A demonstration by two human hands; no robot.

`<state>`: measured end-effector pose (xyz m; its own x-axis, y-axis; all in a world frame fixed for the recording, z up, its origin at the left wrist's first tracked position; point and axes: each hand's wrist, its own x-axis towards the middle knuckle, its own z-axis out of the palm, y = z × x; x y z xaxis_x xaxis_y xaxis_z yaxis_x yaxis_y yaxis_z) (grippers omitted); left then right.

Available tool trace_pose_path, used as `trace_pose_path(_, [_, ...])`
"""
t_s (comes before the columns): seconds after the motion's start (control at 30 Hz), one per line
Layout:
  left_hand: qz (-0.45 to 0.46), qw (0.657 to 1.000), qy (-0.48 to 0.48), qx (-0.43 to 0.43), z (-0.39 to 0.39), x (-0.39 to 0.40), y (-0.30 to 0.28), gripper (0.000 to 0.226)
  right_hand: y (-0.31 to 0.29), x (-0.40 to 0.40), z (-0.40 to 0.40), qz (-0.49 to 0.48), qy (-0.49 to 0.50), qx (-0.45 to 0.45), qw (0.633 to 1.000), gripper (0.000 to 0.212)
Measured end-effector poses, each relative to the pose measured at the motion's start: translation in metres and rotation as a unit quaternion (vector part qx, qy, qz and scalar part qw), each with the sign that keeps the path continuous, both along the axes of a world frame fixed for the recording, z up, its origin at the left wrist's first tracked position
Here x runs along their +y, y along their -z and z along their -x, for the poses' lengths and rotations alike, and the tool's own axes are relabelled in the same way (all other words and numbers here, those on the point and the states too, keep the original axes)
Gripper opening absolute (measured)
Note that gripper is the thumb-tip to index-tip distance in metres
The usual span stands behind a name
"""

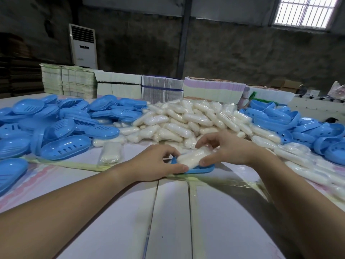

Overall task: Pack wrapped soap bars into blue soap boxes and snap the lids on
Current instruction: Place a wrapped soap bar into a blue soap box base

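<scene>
Both forearms reach mid-worktop [173, 212], left hand [155, 165] gripping the blue soap box [203, 170], right hand [224, 148] pinching 1 wrapped soap bar [190, 157] that, seated crooked, could block the lid.

Daylight from a barred window [306, 11] at upper right, blown out to white, lights the table [171, 212]; the back wall [242, 53] stays dim and murky. Wide-angle distortion bends the edges; tape [233, 182] shows glare, and the hands are slightly soft.
</scene>
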<state>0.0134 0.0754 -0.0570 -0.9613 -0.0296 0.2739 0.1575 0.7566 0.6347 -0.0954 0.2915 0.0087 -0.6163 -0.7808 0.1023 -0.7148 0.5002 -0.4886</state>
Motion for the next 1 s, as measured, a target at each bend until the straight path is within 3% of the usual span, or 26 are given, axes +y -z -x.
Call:
trace_pose_path(0.1, [0.012, 1.000, -0.007, -0.005, -0.002, 0.001, -0.002, 0.024, -0.005, 0.011, 0.005, -0.029, 0.012, -0.046, 0.998, 0.043])
trace_pose_path(0.23, [-0.002, 1.000, 0.009, 0.004, -0.003, 0.001, -0.001, 0.050, -0.007, 0.018, 0.010, 0.004, 0.030, -0.072, 0.997, 0.037])
trace_pose_path(0.6, [-0.017, 0.999, 0.020, 0.026, -0.001, -0.002, 0.002, 0.023, 0.003, 0.010, 0.009, 0.007, 0.012, -0.058, 0.998, 0.023])
trace_pose_path(0.8, [-0.038, 0.999, 0.021, 0.011, -0.001, -0.002, 0.001, 0.021, -0.006, 0.017, 0.009, -0.053, 0.000, -0.052, 0.997, 0.034])
trace_pose_path(1.0, [-0.033, 0.999, 0.019, 0.009, -0.001, -0.004, 0.002, 0.023, 0.000, 0.010, 0.006, -0.027, 0.003, -0.006, 1.000, 0.038])
